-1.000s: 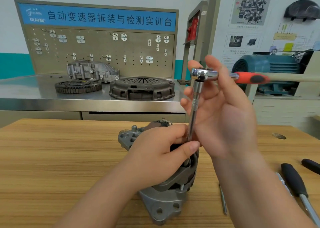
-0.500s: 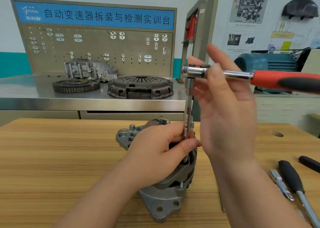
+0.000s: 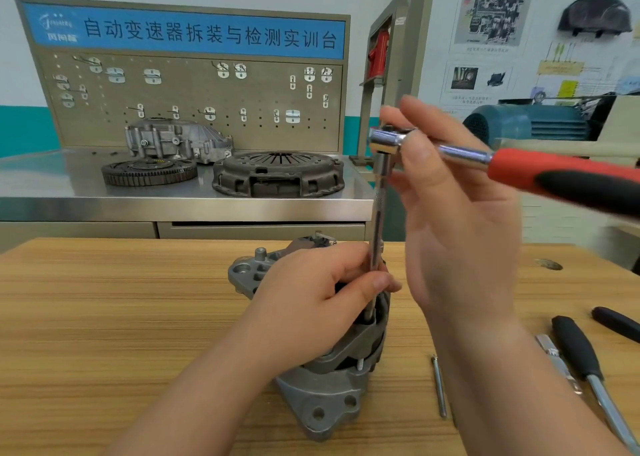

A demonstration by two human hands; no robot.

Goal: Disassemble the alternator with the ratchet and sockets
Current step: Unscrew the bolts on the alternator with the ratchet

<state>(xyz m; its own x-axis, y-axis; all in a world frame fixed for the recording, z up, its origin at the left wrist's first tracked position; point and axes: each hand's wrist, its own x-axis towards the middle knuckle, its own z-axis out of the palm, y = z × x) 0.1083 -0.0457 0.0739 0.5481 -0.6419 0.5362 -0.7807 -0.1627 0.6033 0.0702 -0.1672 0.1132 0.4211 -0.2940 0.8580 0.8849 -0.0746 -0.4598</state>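
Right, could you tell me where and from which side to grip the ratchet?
By the red and black handle, coming from the right: the ratchet lies level, its head seated on the upright extension bar that the left hand holds, and the handle juts free past the right hand at the head.

Bare left grip, bare right grip

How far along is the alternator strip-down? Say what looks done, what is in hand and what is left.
Done: what looks like one long bolt lies loose on the table. In hand: the left hand steadies the extension on the alternator, and the right hand holds the ratchet at its head. Left: the housing halves are not yet split, so probably more bolts, then separating them.
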